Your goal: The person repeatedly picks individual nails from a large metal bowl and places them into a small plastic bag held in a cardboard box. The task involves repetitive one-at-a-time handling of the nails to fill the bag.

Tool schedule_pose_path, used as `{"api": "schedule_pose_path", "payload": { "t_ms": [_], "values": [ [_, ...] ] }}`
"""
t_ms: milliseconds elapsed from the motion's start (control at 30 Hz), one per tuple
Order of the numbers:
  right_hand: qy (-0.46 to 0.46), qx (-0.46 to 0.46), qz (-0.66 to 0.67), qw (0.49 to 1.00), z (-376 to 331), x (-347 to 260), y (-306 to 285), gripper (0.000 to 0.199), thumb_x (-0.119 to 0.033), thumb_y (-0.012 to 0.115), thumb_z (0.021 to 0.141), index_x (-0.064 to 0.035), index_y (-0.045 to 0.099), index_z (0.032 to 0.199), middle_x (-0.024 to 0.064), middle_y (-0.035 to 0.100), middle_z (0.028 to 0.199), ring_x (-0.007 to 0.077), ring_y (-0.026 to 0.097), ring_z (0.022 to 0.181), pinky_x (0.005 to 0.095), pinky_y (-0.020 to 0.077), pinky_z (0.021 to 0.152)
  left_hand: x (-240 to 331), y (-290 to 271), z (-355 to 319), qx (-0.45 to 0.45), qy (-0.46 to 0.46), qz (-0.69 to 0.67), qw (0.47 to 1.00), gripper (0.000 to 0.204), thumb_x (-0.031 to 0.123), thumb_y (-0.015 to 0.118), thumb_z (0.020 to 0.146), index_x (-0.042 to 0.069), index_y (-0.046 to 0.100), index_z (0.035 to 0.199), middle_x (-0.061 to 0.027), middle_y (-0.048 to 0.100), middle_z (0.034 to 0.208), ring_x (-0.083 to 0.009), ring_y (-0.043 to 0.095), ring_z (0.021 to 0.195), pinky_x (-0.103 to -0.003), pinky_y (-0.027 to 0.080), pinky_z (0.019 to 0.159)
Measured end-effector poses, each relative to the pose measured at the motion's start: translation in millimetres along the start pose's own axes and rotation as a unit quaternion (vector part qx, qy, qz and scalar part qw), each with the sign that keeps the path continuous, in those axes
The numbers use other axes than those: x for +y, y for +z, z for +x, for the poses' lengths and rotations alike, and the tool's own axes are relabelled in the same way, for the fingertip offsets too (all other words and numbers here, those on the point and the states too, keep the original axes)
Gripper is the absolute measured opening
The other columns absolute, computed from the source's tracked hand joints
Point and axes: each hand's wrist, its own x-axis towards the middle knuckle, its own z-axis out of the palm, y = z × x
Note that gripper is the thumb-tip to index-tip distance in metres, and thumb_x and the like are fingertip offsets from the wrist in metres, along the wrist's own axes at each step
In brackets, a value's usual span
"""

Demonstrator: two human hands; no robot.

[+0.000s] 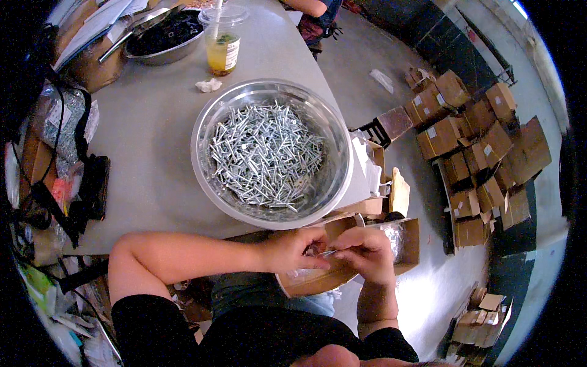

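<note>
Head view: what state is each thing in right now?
Steel bowl: upright, full of silver screws.
Plastic cup: lidded, partly full of yellow drink.
Far bowl: holds dark pieces.
Left hand: pinching a screw.
Right hand: pinching it too.
Cardboard boxes: piled on floor.

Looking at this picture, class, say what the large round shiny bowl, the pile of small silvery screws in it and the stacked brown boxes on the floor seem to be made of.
Large round shiny bowl: likely polished steel; its wall mirrors the light.
Small silvery screws: probably zinc-plated steel; bright grey glint.
Stacked brown boxes: cardboard; matt brown, folded flaps.
</note>
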Motion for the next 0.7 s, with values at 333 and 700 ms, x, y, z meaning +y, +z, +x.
{"api": "schedule_pose_path", "payload": {
  "t_ms": [333, 700],
  "values": [
    [0.051, 0.008, -0.096, 0.994, -3.0, -5.4, 13.7, 0.015, -0.001, 0.073, 0.075, -0.0027, 0.067, 0.089, 0.0098, 0.068, 0.085, 0.0227, 0.067, 0.081, 0.0319, 0.0536, 0.071, -16.6, 4.9, 1.6, -0.011, 0.059, 0.078, 0.995, 0.039, 0.032, 0.073, 0.080, 0.002, 0.056, 0.099, -0.0148, 0.062, 0.092, -0.0302, 0.062, 0.087, -0.042, 0.047, 0.077],
    [-0.093, -0.064, -0.248, 0.962, 0.1, -23.2, 11.8, 0.029, -0.011, 0.077, 0.067, -0.0103, 0.069, 0.095, 0.0108, 0.059, 0.110, 0.0319, 0.055, 0.103, 0.0407, 0.0485, 0.086, -21.0, 12.5, -1.5, -0.029, 0.102, -0.049, 0.993, 0.048, 0.042, 0.070, 0.082, 0.000, 0.054, 0.101, -0.0135, 0.060, 0.092, -0.0248, 0.059, 0.083, -0.037, 0.047, 0.076]
  ]
}}
